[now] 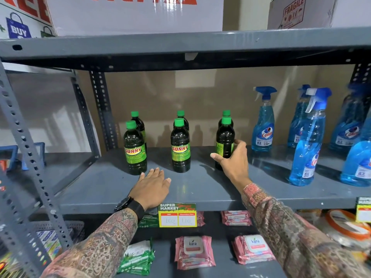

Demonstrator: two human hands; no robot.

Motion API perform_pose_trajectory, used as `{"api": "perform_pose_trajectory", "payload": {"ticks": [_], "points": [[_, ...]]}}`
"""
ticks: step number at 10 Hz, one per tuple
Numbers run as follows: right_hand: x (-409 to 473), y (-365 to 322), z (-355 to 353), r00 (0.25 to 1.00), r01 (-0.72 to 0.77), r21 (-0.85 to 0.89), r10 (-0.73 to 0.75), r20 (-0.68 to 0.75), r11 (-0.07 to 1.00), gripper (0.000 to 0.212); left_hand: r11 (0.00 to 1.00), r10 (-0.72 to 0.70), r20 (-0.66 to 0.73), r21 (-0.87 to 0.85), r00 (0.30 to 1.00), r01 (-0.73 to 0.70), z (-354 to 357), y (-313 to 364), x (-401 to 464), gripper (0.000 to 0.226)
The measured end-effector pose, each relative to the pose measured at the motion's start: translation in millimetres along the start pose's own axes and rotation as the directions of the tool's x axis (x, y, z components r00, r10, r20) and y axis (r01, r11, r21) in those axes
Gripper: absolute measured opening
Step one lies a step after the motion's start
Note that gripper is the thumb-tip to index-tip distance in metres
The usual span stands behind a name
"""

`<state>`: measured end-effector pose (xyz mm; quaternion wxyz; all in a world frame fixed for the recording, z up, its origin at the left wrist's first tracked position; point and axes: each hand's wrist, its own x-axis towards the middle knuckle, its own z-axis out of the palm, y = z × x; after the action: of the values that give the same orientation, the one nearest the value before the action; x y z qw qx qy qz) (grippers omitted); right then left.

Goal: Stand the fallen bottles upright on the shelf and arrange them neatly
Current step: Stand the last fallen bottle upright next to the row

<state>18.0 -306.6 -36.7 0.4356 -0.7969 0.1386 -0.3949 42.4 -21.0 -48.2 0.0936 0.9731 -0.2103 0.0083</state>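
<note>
R fingers point(240, 144) wrap bottle point(224, 137).

Open grey metal shelf surface point(200, 189): bare ahead of the left hand point(152, 187) fingertips, up to the front row of dark, green-capped plastic bottles point(135, 149). Wide gaps between the three bottle pairs, each passable. Right hand point(234, 163) fingers wrap the rightmost front dark bottle point(224, 141); beyond them, a clear strip, then blue trigger-spray bottles point(263, 121). Upper grey shelf beam point(180, 49) caps headroom.
</note>
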Motion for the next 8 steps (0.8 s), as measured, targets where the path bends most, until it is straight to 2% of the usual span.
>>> {"api": "perform_pose_trajectory", "payload": {"ticks": [1, 2, 3, 4, 5, 6, 7, 8], "points": [[1.0, 2.5, -2.6, 1.000, -0.018, -0.017, 0.018, -0.021, 1.000, 0.071, 1.000, 0.008, 0.004, -0.003, 1.000, -0.008, -1.2, 2.9, 0.1, 0.067], [3.4, 3.6, -5.2, 0.997, -0.066, 0.075, 0.063, 0.047, 0.995, 0.060, 1.000, 0.007, 0.003, -0.005, 1.000, -0.007, -3.0, 4.0, 1.0, 0.067], [2.8, 0.8, -4.7, 0.995, -0.056, 0.088, 0.048, 0.088, 0.995, 0.063, 1.000, 0.006, 0.004, -0.001, 1.000, -0.006, -3.8, 4.0, 0.5, 0.067], [0.8, -1.0, -3.7, 0.999, 0.015, -0.027, -0.014, 0.030, 1.000, 0.076, 1.000, 0.008, 0.004, 0.012, 1.000, -0.008, -3.8, 3.9, -0.3, 0.067], [1.2, 1.4, -4.1, 0.999, 0.037, -0.018, -0.036, 0.025, 0.999, 0.063, 1.000, 0.003, 0.012, 0.005, 1.000, -0.003, -3.5, 4.1, 0.1, 0.067], [2.7, 3.8, -4.7, 0.996, -0.004, 0.088, -0.004, 0.090, 0.996, 0.064, 1.000, 0.002, 0.013, 0.003, 1.000, -0.002, -3.4, 3.9, 0.5, 0.067], [1.6, 0.7, -4.7, 0.997, 0.009, 0.094, -0.016, 0.074, 0.996, 0.073, 1.000, 0.001, 0.009, 0.003, 1.000, -0.001, -4.0, 3.8, 0.2, 0.067], [0.1, -0.6, -3.9, 0.998, 0.055, 0.002, -0.055, 0.030, 0.998, 0.078, 1.000, 0.002, 0.013, 0.006, 1.000, -0.002, -4.1, 4.4, -0.5, 0.067]]}}
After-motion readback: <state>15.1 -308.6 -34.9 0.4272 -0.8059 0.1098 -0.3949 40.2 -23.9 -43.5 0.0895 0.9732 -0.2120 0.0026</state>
